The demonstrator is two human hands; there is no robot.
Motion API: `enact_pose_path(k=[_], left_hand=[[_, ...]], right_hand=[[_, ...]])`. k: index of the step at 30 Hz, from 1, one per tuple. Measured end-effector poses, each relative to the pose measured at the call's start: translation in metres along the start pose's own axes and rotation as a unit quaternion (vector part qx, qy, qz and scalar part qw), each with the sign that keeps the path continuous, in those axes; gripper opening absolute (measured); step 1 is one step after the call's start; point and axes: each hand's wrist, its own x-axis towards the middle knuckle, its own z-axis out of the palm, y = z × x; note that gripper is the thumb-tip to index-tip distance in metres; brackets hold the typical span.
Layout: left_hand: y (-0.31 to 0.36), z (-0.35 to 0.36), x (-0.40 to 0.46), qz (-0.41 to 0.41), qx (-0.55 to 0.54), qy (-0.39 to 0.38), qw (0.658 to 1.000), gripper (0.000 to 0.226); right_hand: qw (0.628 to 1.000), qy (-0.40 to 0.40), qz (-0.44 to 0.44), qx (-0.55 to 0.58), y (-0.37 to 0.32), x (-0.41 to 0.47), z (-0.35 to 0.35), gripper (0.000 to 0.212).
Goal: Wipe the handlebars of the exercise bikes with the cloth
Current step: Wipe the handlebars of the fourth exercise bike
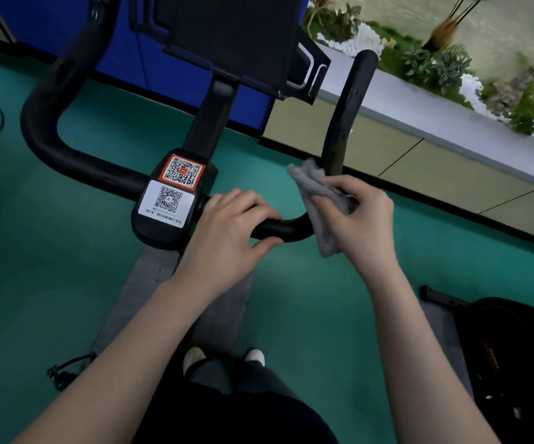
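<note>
Right hand (360, 216) pinched grey fleecy cloth (318, 206), fingers curled round it, at bend of black U-shaped handlebar (288, 230). Left hand (230, 225) gripped crossbar at 9 o'clock. Upright grip rose toward 12 o'clock from cloth; right hand nearer.

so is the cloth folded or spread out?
Folded. The grey cloth is bunched into a narrow doubled strip, pinched in the right hand at the handlebar bend.
</note>
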Motion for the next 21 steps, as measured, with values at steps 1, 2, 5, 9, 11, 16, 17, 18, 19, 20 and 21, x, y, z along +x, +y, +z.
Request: enact_pose_path(k=[1,2,5,9,11,16,17,18,19,20,21], left_hand=[[0.000,0.000,0.000,-0.001,-0.004,0.001,1.000,0.027],[-0.001,0.000,0.000,-0.003,-0.008,0.003,1.000,0.029],[-0.002,0.000,0.000,-0.009,-0.014,0.010,1.000,0.031],[-0.004,0.003,0.000,-0.021,-0.032,0.022,0.999,0.032],[-0.005,0.004,0.000,-0.025,-0.044,0.029,0.998,0.032],[-0.006,0.005,0.001,-0.023,-0.051,0.030,0.998,0.032],[-0.006,0.005,0.002,-0.024,-0.051,0.029,0.998,0.032],[-0.006,0.004,0.002,-0.026,-0.051,0.028,0.998,0.032],[-0.006,0.004,0.002,-0.027,-0.052,0.027,0.998,0.032],[-0.006,0.003,0.002,-0.027,-0.052,0.026,0.998,0.032],[-0.006,0.003,0.002,-0.027,-0.053,0.024,0.998,0.032]], right_hand=[[0.999,-0.035,-0.016,-0.033,-0.005,0.005,0.000,0.018],[0.996,-0.066,-0.025,-0.056,-0.010,0.010,0.000,0.017],[0.979,-0.167,-0.038,-0.110,-0.023,0.020,0.005,0.010],[0.943,-0.283,-0.039,-0.170,-0.035,0.034,0.011,0.009],[0.929,-0.320,-0.035,-0.180,-0.038,0.042,0.013,0.010],[0.879,-0.388,-0.047,-0.273,-0.041,0.053,0.019,0.006],[0.875,-0.387,-0.055,-0.286,-0.041,0.055,0.019,0.008],[0.874,-0.382,-0.063,-0.295,-0.041,0.057,0.018,0.010],[0.874,-0.374,-0.071,-0.302,-0.041,0.058,0.016,0.011],[0.877,-0.362,-0.077,-0.307,-0.040,0.059,0.013,0.012],[0.882,-0.347,-0.082,-0.309,-0.039,0.060,0.011,0.013]])
